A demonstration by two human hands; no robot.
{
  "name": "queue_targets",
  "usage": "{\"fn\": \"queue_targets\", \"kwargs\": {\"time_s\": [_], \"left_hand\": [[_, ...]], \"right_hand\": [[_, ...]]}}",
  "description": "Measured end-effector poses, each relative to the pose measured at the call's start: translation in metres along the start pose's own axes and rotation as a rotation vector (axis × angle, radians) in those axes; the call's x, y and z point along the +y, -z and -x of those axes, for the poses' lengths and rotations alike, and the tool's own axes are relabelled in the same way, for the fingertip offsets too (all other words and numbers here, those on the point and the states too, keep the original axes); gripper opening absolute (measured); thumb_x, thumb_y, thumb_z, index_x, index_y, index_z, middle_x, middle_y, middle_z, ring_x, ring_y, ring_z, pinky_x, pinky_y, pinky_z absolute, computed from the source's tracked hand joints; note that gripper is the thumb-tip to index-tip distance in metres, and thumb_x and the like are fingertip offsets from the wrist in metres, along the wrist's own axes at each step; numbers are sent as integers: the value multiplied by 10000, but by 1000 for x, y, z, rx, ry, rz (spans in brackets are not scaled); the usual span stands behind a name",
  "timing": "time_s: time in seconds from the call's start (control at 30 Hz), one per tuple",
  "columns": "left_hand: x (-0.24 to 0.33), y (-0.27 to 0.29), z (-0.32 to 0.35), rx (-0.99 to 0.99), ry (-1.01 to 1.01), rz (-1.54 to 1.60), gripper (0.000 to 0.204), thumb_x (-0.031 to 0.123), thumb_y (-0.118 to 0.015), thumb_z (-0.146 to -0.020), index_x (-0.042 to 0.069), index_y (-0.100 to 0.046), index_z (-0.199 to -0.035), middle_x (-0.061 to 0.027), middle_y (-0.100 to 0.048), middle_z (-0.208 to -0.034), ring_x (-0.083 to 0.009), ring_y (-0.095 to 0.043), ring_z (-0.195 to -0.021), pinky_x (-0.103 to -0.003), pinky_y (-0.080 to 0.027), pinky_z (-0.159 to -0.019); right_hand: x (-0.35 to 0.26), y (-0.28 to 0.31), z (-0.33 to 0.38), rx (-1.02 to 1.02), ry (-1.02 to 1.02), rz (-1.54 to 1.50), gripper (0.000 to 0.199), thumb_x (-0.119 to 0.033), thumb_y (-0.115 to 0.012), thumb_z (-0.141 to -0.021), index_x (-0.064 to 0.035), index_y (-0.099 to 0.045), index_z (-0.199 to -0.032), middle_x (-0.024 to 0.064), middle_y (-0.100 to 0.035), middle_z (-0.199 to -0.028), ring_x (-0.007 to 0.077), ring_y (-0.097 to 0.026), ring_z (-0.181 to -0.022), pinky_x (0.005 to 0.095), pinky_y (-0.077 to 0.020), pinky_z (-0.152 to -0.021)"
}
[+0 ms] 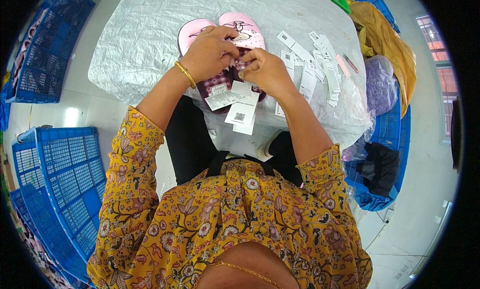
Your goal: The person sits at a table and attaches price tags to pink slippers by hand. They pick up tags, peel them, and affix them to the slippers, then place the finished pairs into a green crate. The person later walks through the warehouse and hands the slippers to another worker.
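A pair of pink slippers [244, 30] with plaid insoles lies on a table covered in silvery plastic sheet [150, 34]. My left hand [209, 51], with a gold bangle on the wrist, rests on the slippers and pinches at their middle. My right hand [265, 69] meets it from the right, fingers closed on the same spot. White paper tags [239, 103] hang down from the slippers just under both hands. What the fingertips pinch is hidden.
Several loose white tags [320, 64] and a pen-like stick [350, 63] lie on the table's right. Blue plastic crates stand at my left [65, 174], upper left [45, 44] and right [395, 134]. Yellow cloth [390, 39] and clear bags sit at the right.
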State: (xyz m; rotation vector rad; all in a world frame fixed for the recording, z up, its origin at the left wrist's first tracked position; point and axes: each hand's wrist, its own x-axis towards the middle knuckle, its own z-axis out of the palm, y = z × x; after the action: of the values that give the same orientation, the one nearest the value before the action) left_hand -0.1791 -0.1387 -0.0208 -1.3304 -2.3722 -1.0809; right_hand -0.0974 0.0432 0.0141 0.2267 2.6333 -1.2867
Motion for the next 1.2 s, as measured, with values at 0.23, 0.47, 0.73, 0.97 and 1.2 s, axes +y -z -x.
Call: {"fn": "queue_targets", "kwargs": {"time_s": [0.23,0.47,0.73,0.97,1.2], "left_hand": [[2,1,-1,-26,31,6,181,53,-652,-733,115,-729,-884,-87,-588,-1199,-305,-525,-1105,-392,-416,-958],[-1,0,-7,-85,-19,-115,181,105,-653,-735,126,-728,-899,-50,-610,-1138,-278,-563,-1036,-385,-435,-915],[11,7,-22,-277,8,-315,76,149,-665,-749,157,-705,-813,-31,-603,-1016,-234,-586,-1007,-380,-452,-855],[13,14,-32,-327,-145,-407,232,60,-629,-751,73,-598,-981,-77,-558,-1044,-302,-628,-884,-405,-483,-800],[16,27,-30,-245,3,-230,187,83,-645,-783,75,-605,-966,-85,-572,-1080,-324,-647,-854,-408,-525,-739]], "right_hand": [[6,-5,-6,34,23,-9,301,-129,-773,-720,-50,-654,-986,63,-718,-843,174,-681,-790,298,-508,-721],[8,-10,-7,90,48,-42,276,-132,-775,-719,-59,-655,-956,53,-724,-831,183,-688,-787,303,-503,-708],[6,-16,-7,185,29,63,247,-192,-760,-744,-74,-656,-935,44,-724,-829,215,-691,-802,341,-504,-704],[-5,-11,2,238,13,56,243,-204,-714,-800,-55,-660,-985,77,-722,-854,221,-691,-820,340,-510,-713],[-8,-8,-7,192,123,-209,232,-139,-687,-834,4,-675,-1015,100,-708,-886,156,-655,-771,283,-500,-710]]}}
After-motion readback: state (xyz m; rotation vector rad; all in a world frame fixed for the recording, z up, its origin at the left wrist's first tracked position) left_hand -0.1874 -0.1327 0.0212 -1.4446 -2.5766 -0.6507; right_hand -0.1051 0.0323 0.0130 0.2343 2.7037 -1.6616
